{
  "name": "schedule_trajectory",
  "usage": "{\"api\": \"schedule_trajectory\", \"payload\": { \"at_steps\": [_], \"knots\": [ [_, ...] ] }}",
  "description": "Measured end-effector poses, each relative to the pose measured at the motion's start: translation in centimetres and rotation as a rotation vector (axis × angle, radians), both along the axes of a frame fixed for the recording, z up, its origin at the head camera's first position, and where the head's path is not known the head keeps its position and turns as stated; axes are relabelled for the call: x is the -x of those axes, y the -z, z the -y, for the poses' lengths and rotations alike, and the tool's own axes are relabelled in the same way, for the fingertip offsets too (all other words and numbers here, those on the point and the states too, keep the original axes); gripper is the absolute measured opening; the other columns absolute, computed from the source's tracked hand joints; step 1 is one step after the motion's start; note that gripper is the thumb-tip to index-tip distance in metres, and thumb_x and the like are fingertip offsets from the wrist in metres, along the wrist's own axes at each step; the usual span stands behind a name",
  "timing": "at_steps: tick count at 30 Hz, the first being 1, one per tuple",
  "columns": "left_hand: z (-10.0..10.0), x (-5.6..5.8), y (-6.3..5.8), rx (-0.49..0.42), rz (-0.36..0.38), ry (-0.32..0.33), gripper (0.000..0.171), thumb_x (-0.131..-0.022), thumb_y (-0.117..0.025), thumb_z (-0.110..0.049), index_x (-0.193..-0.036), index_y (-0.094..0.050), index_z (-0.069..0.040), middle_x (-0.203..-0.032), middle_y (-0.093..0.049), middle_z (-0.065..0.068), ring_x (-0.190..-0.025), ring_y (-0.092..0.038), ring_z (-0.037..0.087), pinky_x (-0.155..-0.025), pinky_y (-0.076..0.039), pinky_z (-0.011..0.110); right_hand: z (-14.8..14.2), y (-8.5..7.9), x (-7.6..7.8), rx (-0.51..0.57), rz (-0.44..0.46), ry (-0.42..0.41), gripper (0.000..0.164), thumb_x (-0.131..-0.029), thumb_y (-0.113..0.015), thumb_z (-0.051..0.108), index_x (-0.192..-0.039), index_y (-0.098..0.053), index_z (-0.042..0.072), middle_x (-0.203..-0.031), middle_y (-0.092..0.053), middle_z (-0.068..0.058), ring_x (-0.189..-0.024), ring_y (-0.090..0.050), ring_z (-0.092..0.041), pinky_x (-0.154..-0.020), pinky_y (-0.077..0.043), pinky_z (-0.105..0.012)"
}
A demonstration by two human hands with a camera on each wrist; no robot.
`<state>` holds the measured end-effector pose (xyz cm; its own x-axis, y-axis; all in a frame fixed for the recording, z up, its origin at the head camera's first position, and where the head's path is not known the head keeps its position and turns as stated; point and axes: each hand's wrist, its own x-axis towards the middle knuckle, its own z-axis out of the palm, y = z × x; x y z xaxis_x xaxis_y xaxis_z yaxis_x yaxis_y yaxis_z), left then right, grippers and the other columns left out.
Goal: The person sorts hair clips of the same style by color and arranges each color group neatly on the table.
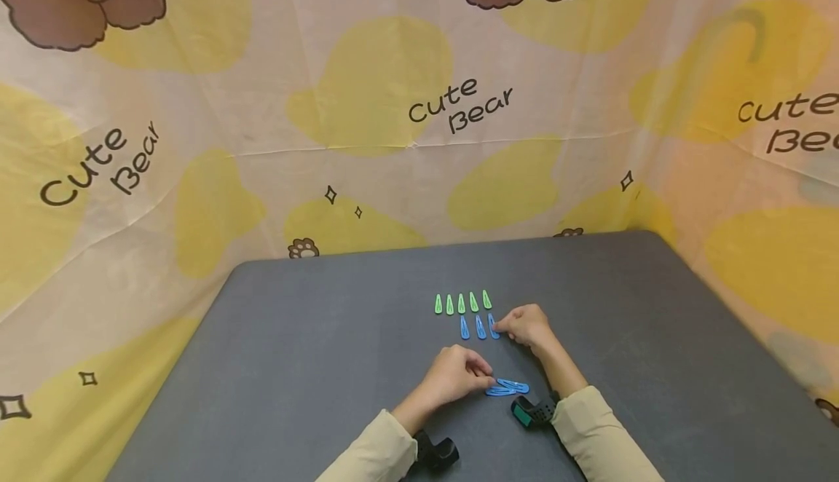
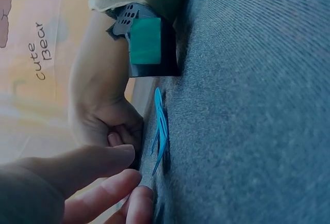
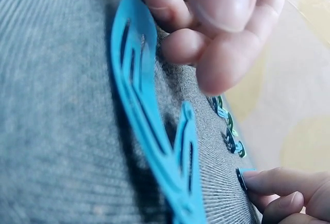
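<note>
My right hand point(image 1: 526, 324) pinches a blue snap hair clip point(image 3: 247, 175) at the right end of a short row, its tip pressed under the fingers. Left of it on the table lie two more blue clips point(image 1: 465, 328), upright in line. My left hand point(image 1: 457, 375) hovers with loosely bent fingers beside a small pile of blue clips point(image 1: 507, 387), holding nothing. Those piled clips point(image 2: 161, 126) overlap at angles in the left wrist view. In the right wrist view, a large blue clip point(image 3: 135, 79) lies close to the camera, just below the left fingers.
Several green hair clips point(image 1: 462, 303) form a row behind the blue ones. Everything lies on a dark grey table point(image 1: 314, 336). A printed curtain point(image 1: 373, 96) hangs behind its far edge. Each wrist wears a black camera mount point(image 1: 438, 453).
</note>
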<state>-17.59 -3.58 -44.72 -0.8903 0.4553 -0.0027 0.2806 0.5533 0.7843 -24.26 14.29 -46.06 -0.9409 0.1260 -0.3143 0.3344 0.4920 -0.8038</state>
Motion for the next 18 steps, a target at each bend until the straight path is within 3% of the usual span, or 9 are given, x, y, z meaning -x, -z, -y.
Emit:
{"api": "schedule_trajectory", "payload": {
  "at_steps": [6, 18],
  "knots": [
    [-0.20, -0.04, 0.12, 0.011, 0.035, 0.003, 0.012, -0.078, -0.078, -0.013, -0.083, -0.076, -0.002, -0.073, -0.074, 0.009, -0.053, -0.049, -0.006, -0.050, -0.039, 0.013, -0.03, 0.03, -0.01, 0.010, -0.005, -0.005, 0.029, -0.078, -0.076, 0.017, -0.058, -0.057, 0.011, -0.047, -0.043, 0.007, -0.042, -0.033, -0.005, -0.043, -0.025, -0.022],
    [-0.44, -0.23, 0.33, 0.063, -0.001, -0.003, 0.009, -0.075, -0.081, -0.014, -0.080, -0.077, -0.007, -0.070, -0.074, 0.005, -0.054, -0.050, -0.009, -0.053, -0.041, 0.012, 0.00, 0.06, -0.04, 0.018, -0.025, -0.002, 0.028, -0.078, -0.076, 0.016, -0.058, -0.058, 0.010, -0.046, -0.043, 0.007, -0.042, -0.035, -0.005, -0.043, -0.025, -0.021]
  ]
}}
